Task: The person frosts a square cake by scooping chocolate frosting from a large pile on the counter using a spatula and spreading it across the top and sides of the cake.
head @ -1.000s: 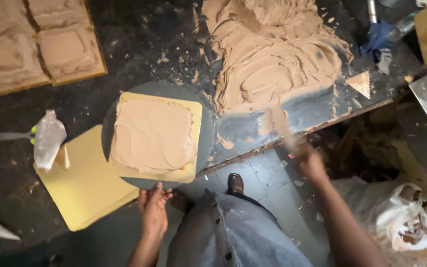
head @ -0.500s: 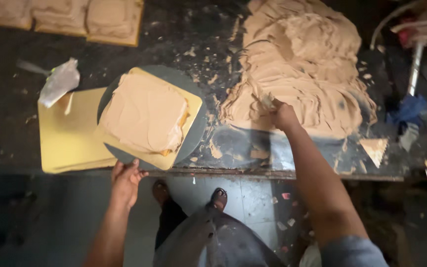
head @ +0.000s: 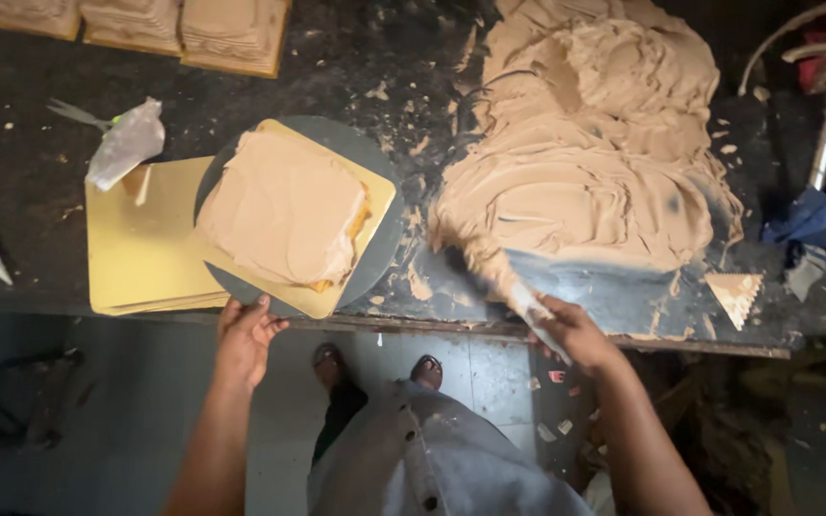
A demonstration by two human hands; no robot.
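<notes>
1. The right hand (head: 574,330) is clenched on a palette knife (head: 499,277) whose blade runs up-left into the brown frosting heap (head: 595,162), at the worktable's (head: 356,57) front edge.
2. The frosted square cake (head: 284,205) lies left of the blade, on a round grey turntable (head: 386,244).
3. The left hand (head: 244,334), nearer, has its fingers pressed to the turntable's front rim.

Behind my stack of gold boards (head: 136,258), a clear piping bag (head: 126,141) is lying on the dark table (head: 31,182), and three frosted slabs (head: 179,29) are sitting farther back along the edge. Far right of the boards, a triangular comb scraper (head: 735,294) is resting near a crumpled blue cloth (head: 807,218).
</notes>
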